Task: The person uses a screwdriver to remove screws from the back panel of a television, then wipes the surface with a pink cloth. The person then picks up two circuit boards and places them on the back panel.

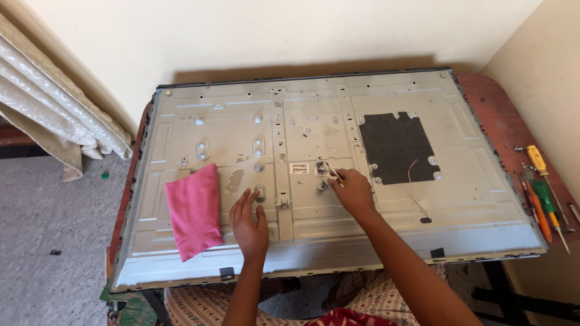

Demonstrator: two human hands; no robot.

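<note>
Head view: the left hand lies flat and open on the metal panel, beside a pink cloth; the right hand, grip closed on a small tool, works mid-panel; judging by this, work is underway; screwdrivers lie on the bench.

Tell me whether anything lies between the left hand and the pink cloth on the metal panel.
Nothing visible does. The left hand rests flat on the grey metal panel, and the folded pink cloth lies just beside it, with only bare panel between them.
</note>
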